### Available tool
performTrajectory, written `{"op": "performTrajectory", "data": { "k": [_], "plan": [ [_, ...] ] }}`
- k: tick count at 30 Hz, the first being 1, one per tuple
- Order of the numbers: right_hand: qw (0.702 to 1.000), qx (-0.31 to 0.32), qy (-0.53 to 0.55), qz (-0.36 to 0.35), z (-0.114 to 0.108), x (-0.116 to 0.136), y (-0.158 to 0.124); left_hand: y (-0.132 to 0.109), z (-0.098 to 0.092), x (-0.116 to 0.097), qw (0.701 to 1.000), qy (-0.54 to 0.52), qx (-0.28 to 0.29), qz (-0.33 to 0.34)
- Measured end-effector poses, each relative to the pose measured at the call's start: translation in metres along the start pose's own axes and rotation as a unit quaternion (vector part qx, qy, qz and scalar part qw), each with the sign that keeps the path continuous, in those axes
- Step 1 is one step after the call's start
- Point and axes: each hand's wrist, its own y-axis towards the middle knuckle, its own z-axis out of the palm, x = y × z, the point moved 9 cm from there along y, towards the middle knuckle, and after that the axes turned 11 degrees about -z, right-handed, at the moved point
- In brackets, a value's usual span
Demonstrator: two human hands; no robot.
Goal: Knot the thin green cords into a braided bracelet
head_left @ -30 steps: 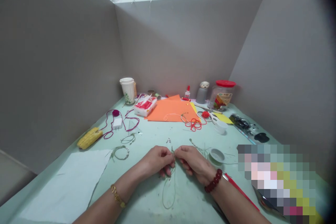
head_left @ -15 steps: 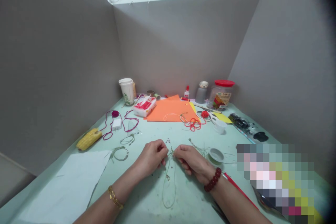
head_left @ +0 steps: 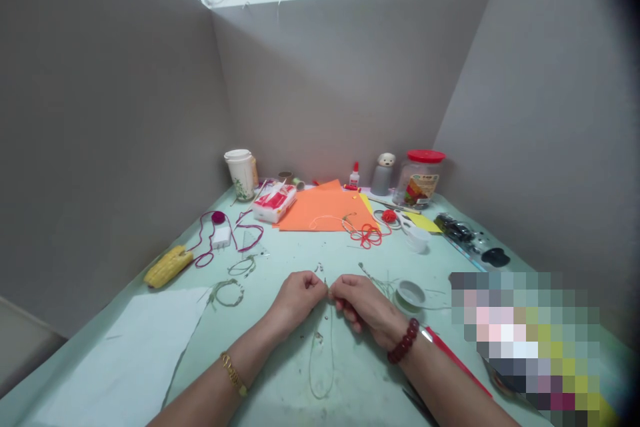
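Above the middle of the table, my left hand (head_left: 301, 297) and my right hand (head_left: 357, 297) almost meet at the fingertips. Both are closed in a pinch on a thin green cord (head_left: 333, 367), whose long loop hangs or lies below them toward me. The exact spot they pinch is mostly covered by the fingers. Small beads or charms (head_left: 319, 335) show along the loop's upper left. Right of my right hand stands a spool of green cord (head_left: 411, 296), with knotted cord strands (head_left: 373, 280) beside it. A finished-looking green cord ring (head_left: 227, 293) lies left of my left hand.
At left are a white cloth (head_left: 125, 353), a corn cob (head_left: 169, 267) and purple yarn (head_left: 219, 217). Farther back lie a tissue pack (head_left: 275, 203), orange paper (head_left: 325, 210) and red cord (head_left: 367, 235). A red-lidded jar (head_left: 421, 180) stands back right; grey partitions surround the table.
My left hand has moved slightly right, its fingertips now nearly touching those of my right hand. My right hand has barely moved, and the cord loop hangs much the same.
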Motion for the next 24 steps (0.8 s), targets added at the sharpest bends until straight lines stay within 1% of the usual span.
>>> {"op": "performTrajectory", "data": {
  "k": [5, 8, 12, 20, 24],
  "plan": [
    [1.000, -0.009, -0.012, -0.003, -0.0013, 0.0007, 0.0006, 0.0003, 0.0008, -0.0007, 1.000, -0.010, 0.014, 0.021],
    [1.000, -0.012, -0.011, -0.002, -0.0007, 0.0010, 0.0002, -0.0001, 0.0013, -0.0011, 1.000, -0.012, 0.018, 0.023],
    [1.000, -0.013, -0.021, -0.010, 0.0003, 0.0017, 0.0008, -0.0027, 0.0000, -0.0045, 1.000, -0.004, 0.014, 0.028],
    [0.999, -0.014, -0.027, -0.012, -0.0013, 0.0020, 0.0027, -0.0041, 0.0017, -0.0029, 0.999, 0.012, 0.048, 0.010],
    [1.000, -0.013, -0.023, -0.012, -0.0014, 0.0036, 0.0014, -0.0040, -0.0017, -0.0030, 0.999, 0.004, 0.038, 0.009]
  ]
}}
